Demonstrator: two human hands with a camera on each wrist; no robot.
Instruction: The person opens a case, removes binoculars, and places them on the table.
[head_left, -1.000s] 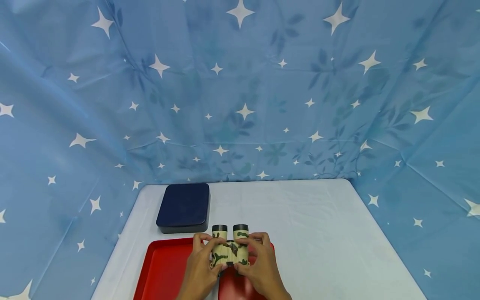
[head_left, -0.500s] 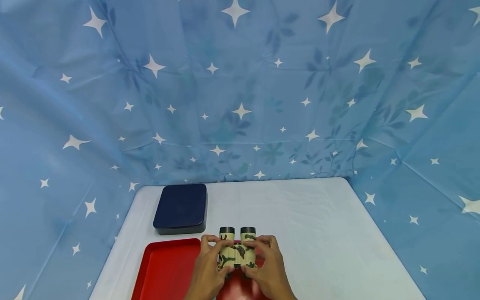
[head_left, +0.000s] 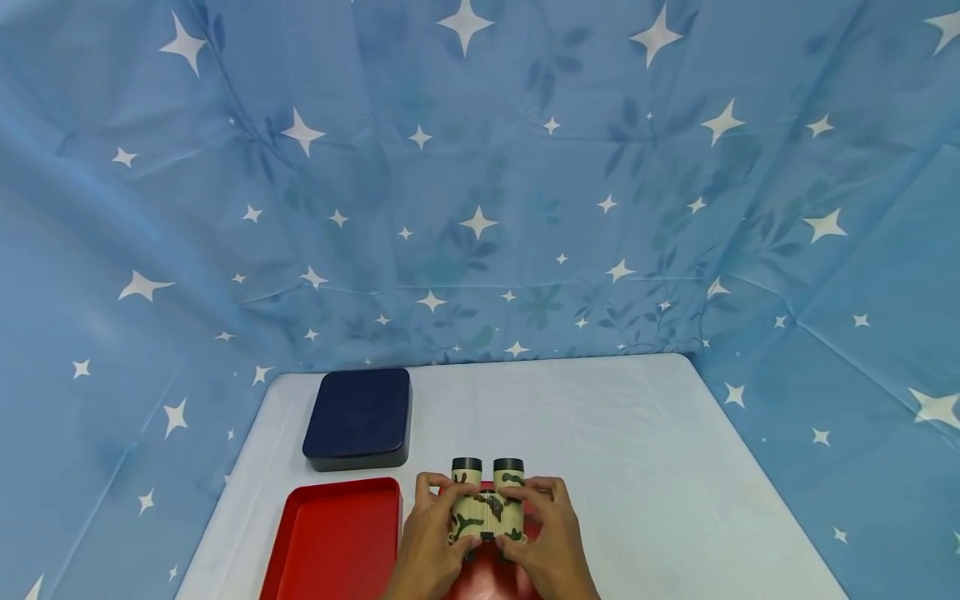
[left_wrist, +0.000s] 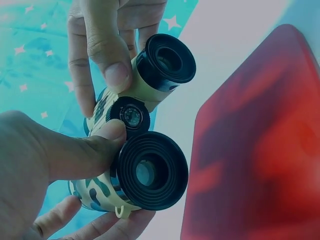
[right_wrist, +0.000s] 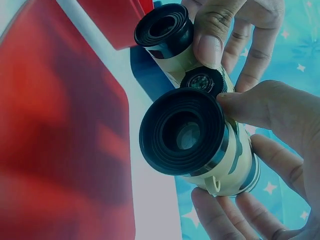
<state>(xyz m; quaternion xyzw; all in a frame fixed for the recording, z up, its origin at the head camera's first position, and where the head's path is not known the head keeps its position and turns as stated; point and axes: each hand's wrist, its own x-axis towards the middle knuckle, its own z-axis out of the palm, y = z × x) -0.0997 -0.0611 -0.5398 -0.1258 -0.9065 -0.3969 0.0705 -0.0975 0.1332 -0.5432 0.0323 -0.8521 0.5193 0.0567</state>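
A pair of camouflage binoculars (head_left: 487, 515) is held between both hands in the head view, its two black-rimmed barrels pointing away. The left hand (head_left: 435, 533) grips the left barrel, and the right hand (head_left: 553, 533) grips the right one. In the left wrist view, the left thumb presses near a small round compass dial (left_wrist: 132, 116) on the bridge. Black eyecups face the wrist cameras, such as the larger eyecup (right_wrist: 182, 132) in the right wrist view. A small strap loop (right_wrist: 212, 185) sticks out from the barrel's side.
A red tray (head_left: 341, 533) lies left of the hands. Another red tray (head_left: 487, 582) is under the binoculars, partly covered by the hands. Behind the left tray sits a dark blue box (head_left: 358, 412). The white tabletop (head_left: 660, 483) meets blue star-patterned curtains (head_left: 480, 167).
Both hands and the binoculars have moved a little to the right and slightly nearer. The table scene has shifted slightly left in the head view. The hold on the binoculars looks unchanged.
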